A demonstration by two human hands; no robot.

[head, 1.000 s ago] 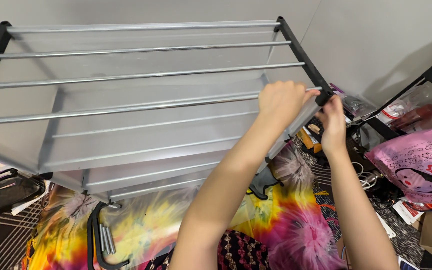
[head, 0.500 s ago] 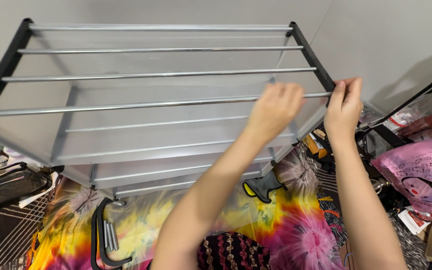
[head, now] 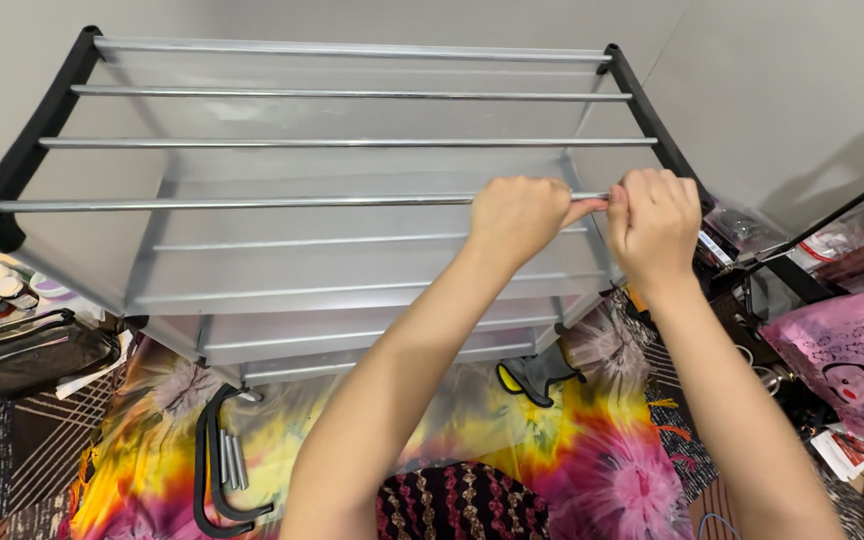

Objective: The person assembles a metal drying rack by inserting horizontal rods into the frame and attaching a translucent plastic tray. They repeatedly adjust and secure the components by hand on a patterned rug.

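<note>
Clutter fills the far left edge: small jars [head: 4, 290] on the floor, and just below them a dark case [head: 27, 355] lying flat. Next along, a black curved frame piece [head: 214, 470] rests on a tie-dye cloth [head: 352, 430], with a few short metal tubes [head: 235, 460] lying inside its curve.

Above all that stands the rack [head: 22, 170], set against a pale wall, black end rails on either side and silver rods running across between them. Lower tiers of rods show underneath the top one. The front rod [head: 232, 204] of the top tier runs from the left rail toward the right, and that is where both hands meet.

The left hand [head: 517, 218] is closed in a fist around the front rod near its right end, knuckles up. Just beside it, nearly touching, the right hand [head: 655, 225] is curled tight at the very end of the same rod, close to the right rail [head: 652, 125]. From where I stand the fingers hide the rod's tip, so I cannot tell whether it sits in the rail or not.

Under the arms, a black and yellow tool [head: 537, 375] lies on the cloth near the rack's foot. Further right, a black stand [head: 812, 235] leans over clear wrappers, and a pink bag [head: 852, 350] sits at the right edge.
</note>
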